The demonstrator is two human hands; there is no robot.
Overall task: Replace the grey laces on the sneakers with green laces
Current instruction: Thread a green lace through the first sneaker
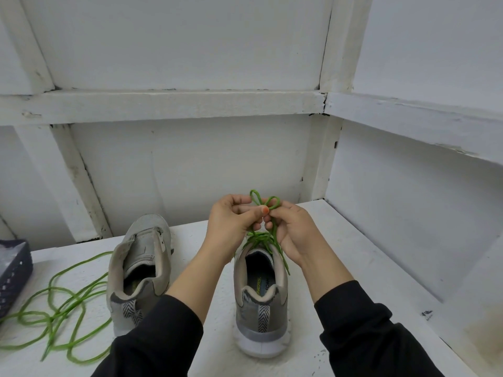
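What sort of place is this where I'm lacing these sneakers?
Likely a makeshift workshop or storage corner: white-painted table, bare white walls, exposed wooden framing, and a dark basket at the left.

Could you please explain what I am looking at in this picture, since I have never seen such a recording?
There is no machine here: a person wears a camera on the head, so the single picture looks forward and down at their own arms. The left hand and right hand each pinch a loop of a green lace with the fingers, forming a bow above the right sneaker. On the white surface also lie a left sneaker showing no lace, a second green lace in loose coils beside it, and a dark basket at the left edge.
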